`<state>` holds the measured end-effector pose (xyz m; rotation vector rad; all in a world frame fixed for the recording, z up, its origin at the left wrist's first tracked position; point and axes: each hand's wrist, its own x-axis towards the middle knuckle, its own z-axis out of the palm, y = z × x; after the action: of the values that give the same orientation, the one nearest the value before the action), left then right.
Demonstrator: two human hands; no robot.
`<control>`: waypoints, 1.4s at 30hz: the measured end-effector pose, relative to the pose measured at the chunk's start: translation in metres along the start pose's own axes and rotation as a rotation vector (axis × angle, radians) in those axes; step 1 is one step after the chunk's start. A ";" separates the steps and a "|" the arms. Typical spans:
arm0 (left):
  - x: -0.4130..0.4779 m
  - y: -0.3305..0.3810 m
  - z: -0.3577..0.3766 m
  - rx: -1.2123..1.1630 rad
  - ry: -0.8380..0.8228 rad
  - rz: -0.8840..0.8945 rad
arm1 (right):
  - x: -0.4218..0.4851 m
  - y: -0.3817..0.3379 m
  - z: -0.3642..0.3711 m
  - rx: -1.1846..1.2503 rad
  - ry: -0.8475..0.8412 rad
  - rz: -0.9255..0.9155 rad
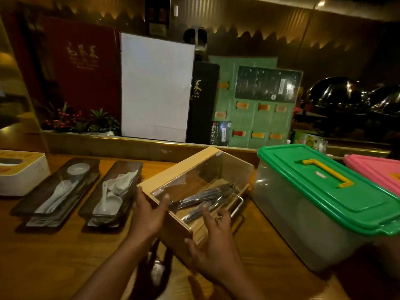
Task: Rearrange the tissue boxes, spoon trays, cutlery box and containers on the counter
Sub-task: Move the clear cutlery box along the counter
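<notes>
A wooden cutlery box (186, 167) with a clear lid lies at an angle mid-counter, metal cutlery inside. My left hand (147, 215) grips its near left corner, thumb on the lid. My right hand (213, 237) holds the near end, fingers spread over the lid. Two dark spoon trays (54, 187) (112, 191) with white spoons lie to the left. A white tissue box (21, 172) stands at the far left. A clear container with a green lid (329, 198) sits to the right, and a pink-lidded container (376, 169) lies beyond it.
Upright menus, a white board (155, 87) and a green card (255, 109) lean on the raised ledge behind the counter. A small plant with red berries (80, 121) sits at the back left. A dark object (158, 271) lies under my forearms.
</notes>
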<state>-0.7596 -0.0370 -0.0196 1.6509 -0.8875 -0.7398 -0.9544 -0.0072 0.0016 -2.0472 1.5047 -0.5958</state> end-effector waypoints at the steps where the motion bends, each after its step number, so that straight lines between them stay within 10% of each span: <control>1: -0.003 -0.002 0.005 0.007 -0.025 0.007 | 0.002 -0.003 0.003 -0.002 -0.006 0.008; 13: 0.055 -0.006 -0.013 -0.010 -0.066 0.006 | 0.028 -0.020 0.008 -0.033 -0.098 -0.046; 22: 0.106 0.004 -0.033 0.013 -0.076 -0.058 | 0.058 0.047 -0.053 -0.240 0.394 0.100; 42: 0.108 0.021 -0.028 0.102 -0.014 0.009 | 0.073 0.092 -0.060 -0.043 0.391 0.169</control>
<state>-0.6828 -0.1178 0.0042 1.7322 -0.9550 -0.7106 -1.0379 -0.1085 -0.0085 -1.8829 1.9025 -0.9419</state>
